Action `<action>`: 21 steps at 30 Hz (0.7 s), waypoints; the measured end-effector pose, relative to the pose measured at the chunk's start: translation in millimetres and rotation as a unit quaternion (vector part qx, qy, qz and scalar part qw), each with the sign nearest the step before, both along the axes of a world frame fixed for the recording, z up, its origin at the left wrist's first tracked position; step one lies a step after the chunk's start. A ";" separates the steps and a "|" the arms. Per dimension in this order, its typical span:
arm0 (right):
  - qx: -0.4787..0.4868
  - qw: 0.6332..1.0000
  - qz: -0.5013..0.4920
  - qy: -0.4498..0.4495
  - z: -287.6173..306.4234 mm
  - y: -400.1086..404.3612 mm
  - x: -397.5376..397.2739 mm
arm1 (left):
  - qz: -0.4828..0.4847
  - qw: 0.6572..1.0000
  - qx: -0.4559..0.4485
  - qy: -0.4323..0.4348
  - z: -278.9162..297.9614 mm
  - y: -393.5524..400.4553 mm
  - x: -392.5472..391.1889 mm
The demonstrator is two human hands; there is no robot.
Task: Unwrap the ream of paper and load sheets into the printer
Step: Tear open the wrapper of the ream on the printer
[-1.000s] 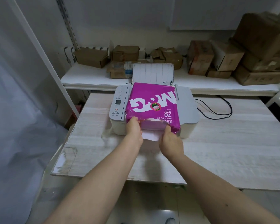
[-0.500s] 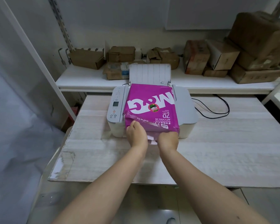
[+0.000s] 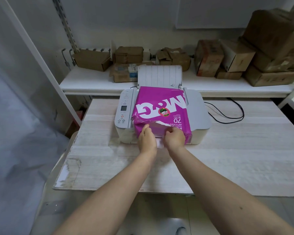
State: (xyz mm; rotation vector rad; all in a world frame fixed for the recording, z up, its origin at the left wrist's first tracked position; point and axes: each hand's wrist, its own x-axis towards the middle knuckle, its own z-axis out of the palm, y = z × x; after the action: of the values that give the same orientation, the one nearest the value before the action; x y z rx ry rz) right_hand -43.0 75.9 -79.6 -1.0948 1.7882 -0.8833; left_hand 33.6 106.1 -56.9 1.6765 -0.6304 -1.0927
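A magenta-wrapped ream of paper (image 3: pixel 161 106) lies flat on top of a white printer (image 3: pixel 198 114), its white lettering upside down to me. The wrapper is torn along its near edge, with a strip of white paper showing. My left hand (image 3: pixel 147 138) grips the wrapper at the near left of the tear. My right hand (image 3: pixel 174 138) pinches the wrapper flap just right of it. The printer's rear paper tray (image 3: pixel 159 76) stands raised and holds no sheets.
The printer sits on a pale wood-grain table (image 3: pixel 227 158); a black cable (image 3: pixel 227 114) loops to its right. Behind is a white shelf (image 3: pixel 92 83) with several cardboard boxes (image 3: pixel 209 58). A white upright post (image 3: pixel 41 65) slants on the left.
Both hands have moved closer together on the ream's near edge. The tear in the wrapper now opens further up the top face, with more white paper showing.
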 end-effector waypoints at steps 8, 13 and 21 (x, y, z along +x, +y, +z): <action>-0.172 0.763 0.364 0.505 -6.0 -14.3 -21.8 | 0.016 0.999 -0.001 0.030 -0.5 2.8 -0.5; -0.165 0.720 0.385 0.553 -1.8 -19.6 -21.6 | 0.024 0.999 -0.006 0.028 -2.4 3.1 0.6; -0.159 0.671 0.418 0.591 1.1 -26.5 -24.6 | 0.040 0.999 0.001 0.034 -6.7 2.4 -0.2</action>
State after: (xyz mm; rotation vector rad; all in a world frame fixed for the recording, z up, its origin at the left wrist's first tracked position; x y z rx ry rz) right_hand -67.6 49.4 -78.5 -2.8358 1.5980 0.2729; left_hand 33.4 108.5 -63.6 1.6453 -0.5153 -1.0883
